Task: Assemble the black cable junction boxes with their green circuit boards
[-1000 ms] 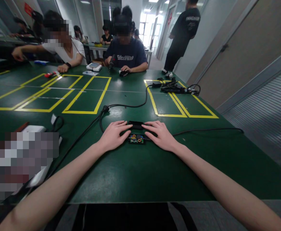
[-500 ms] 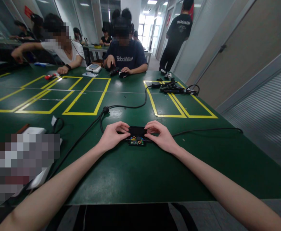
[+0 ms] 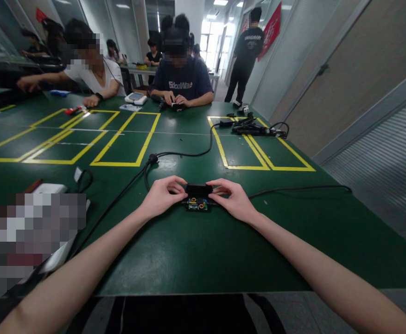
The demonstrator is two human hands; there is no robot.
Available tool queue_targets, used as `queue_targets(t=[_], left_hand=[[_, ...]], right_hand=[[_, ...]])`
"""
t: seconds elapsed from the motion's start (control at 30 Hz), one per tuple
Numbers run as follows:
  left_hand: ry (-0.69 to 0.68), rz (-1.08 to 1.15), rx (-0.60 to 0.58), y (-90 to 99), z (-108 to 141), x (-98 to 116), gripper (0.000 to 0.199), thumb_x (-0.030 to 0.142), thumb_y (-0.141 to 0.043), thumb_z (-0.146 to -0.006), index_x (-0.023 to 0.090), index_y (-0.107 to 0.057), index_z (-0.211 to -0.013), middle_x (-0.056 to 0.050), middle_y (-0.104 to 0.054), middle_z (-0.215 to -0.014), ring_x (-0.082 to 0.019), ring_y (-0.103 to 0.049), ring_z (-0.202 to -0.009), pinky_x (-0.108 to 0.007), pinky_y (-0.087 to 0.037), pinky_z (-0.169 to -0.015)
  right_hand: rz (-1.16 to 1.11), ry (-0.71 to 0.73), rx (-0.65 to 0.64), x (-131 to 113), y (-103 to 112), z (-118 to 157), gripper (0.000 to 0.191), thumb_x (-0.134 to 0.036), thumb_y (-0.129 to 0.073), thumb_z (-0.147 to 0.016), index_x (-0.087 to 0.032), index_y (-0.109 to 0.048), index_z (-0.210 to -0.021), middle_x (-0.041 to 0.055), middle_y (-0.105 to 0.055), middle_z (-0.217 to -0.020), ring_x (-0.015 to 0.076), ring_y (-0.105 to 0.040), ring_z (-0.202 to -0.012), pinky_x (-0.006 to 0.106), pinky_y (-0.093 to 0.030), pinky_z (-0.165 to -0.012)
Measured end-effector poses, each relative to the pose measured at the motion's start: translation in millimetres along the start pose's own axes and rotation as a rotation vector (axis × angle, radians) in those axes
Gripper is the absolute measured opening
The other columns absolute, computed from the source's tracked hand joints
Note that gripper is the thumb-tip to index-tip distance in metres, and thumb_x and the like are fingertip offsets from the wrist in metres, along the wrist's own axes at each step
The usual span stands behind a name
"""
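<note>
Between my two hands is a black plastic cover (image 3: 199, 189), tilted up at the far side of a small circuit board (image 3: 198, 204). The board has copper-coloured ring coils and sits in a black case base on the table. My left hand (image 3: 164, 195) pinches the cover's left end between thumb and fingers. At its right end, my right hand (image 3: 230, 197) grips it the same way. A black cable (image 3: 300, 188) runs off to the right from behind my right hand; its join to the case is hidden by the fingers.
The green table (image 3: 203, 260) carries yellow tape outlines (image 3: 115, 164). A black cable with a knob-like junction (image 3: 153, 159) crosses it on the left. A tangle of black cables (image 3: 255, 126) lies at the far right. Two co-workers sit opposite, near a power drill (image 3: 161, 103).
The cover has tilted between my hands, so its face shows narrower. Across the table, a co-worker's hands have come together over a small object; a standing person has moved left.
</note>
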State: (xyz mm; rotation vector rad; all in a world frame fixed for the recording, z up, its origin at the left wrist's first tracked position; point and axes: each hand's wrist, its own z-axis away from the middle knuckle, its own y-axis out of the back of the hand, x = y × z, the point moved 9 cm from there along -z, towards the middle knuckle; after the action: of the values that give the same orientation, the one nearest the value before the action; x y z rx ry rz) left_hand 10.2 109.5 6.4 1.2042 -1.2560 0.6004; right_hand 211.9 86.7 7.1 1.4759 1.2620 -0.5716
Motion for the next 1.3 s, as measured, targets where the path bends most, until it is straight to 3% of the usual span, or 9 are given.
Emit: queue_targets(t=[0.2,0.4,0.57,0.9,1.07,1.2,1.3], left_hand=[[-0.080,-0.186,-0.003,0.9,5,16,0.024,0.019,-0.070,-0.078,0.017,-0.074,-0.101,0.000,-0.078,-0.078,-0.018,-0.074,-0.078,-0.034,-0.060,-0.087],[-0.117,-0.333,-0.119,-1.4,13,26,0.044,0.019,-0.059,-0.078,0.019,-0.071,-0.120,-0.003,-0.079,-0.096,-0.023,-0.074,-0.093,-0.038,-0.055,-0.094],[-0.248,-0.442,-0.200,-10.8,21,33,0.056,0.029,-0.074,-0.074,0.022,-0.066,-0.128,-0.007,-0.074,-0.117,-0.028,-0.069,-0.107,-0.043,-0.052,-0.100],[-0.381,-0.520,-0.176,-21.0,25,37,0.039,0.018,-0.072,-0.075,0.019,-0.067,-0.114,-0.006,-0.073,-0.110,-0.025,-0.070,-0.100,-0.037,-0.055,-0.089],[-0.414,-0.586,-0.163,-23.8,23,38,0.031,0.021,-0.073,-0.076,0.019,-0.067,-0.106,-0.005,-0.075,-0.103,-0.024,-0.070,-0.092,-0.037,-0.053,-0.083],[-0.432,-0.637,-0.173,-26.6,23,41,0.024,0.022,-0.071,-0.077,0.019,-0.066,-0.101,-0.005,-0.075,-0.101,-0.023,-0.070,-0.093,-0.037,-0.052,-0.084],[-0.440,-0.685,-0.187,-31.3,24,43,0.019,0.024,-0.068,-0.079,0.020,-0.062,-0.097,-0.005,-0.073,-0.099,-0.023,-0.068,-0.092,-0.036,-0.052,-0.083]], right_hand=[[0.017,0.052,-0.018,-11,-1,2,0.023,-0.026,-0.072,-0.087,-0.022,-0.074,-0.110,0.0055,-0.076,-0.108,0.0183,-0.075,-0.088,0.037,-0.066,-0.085],[0.037,0.100,-0.057,-22,-3,5,0.021,-0.024,-0.070,-0.087,-0.021,-0.072,-0.107,0.0053,-0.077,-0.101,0.0177,-0.075,-0.083,0.035,-0.065,-0.082],[0.062,0.213,-0.113,-40,-4,7,0.010,-0.025,-0.069,-0.090,-0.020,-0.074,-0.097,0.0074,-0.077,-0.100,0.0203,-0.073,-0.088,0.037,-0.063,-0.083],[0.179,0.397,-0.166,-54,-9,12,0.011,-0.018,-0.074,-0.085,-0.020,-0.072,-0.096,0.0064,-0.073,-0.094,0.0193,-0.071,-0.086,0.034,-0.059,-0.080],[0.235,0.418,-0.194,-54,-12,15,0.014,-0.018,-0.074,-0.085,-0.020,-0.071,-0.099,0.0070,-0.070,-0.099,0.0196,-0.070,-0.090,0.034,-0.059,-0.082],[0.309,0.396,-0.259,-49,-20,16,0.030,-0.019,-0.074,-0.083,-0.020,-0.067,-0.112,0.0098,-0.069,-0.113,0.0219,-0.070,-0.100,0.036,-0.058,-0.087],[0.417,0.365,-0.280,-44,-24,16,0.034,-0.018,-0.072,-0.083,-0.020,-0.063,-0.116,0.0090,-0.072,-0.109,0.0228,-0.069,-0.098,0.037,-0.057,-0.086]])
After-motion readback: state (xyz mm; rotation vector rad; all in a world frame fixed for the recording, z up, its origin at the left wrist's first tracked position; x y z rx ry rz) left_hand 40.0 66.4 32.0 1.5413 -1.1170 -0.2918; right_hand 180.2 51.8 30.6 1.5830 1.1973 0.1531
